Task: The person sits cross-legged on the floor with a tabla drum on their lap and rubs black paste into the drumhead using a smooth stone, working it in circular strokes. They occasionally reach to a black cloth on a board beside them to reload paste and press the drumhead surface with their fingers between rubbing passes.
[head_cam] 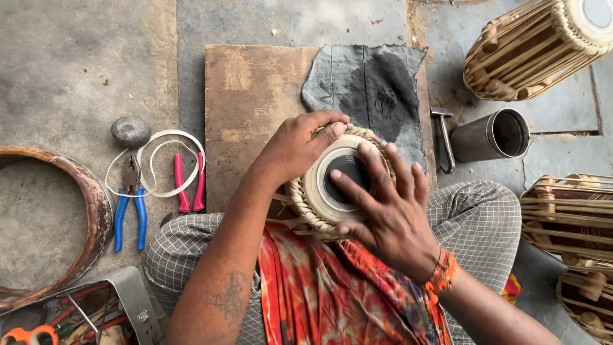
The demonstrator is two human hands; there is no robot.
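The left hand (297,145) grips the rim of the drum (338,185) in the lap; the right hand (389,214) lies open, fingers spread on its head.

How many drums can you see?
4: one drum in the lap under the left hand and right hand, one top right, two at the right edge. More may lie out of view.
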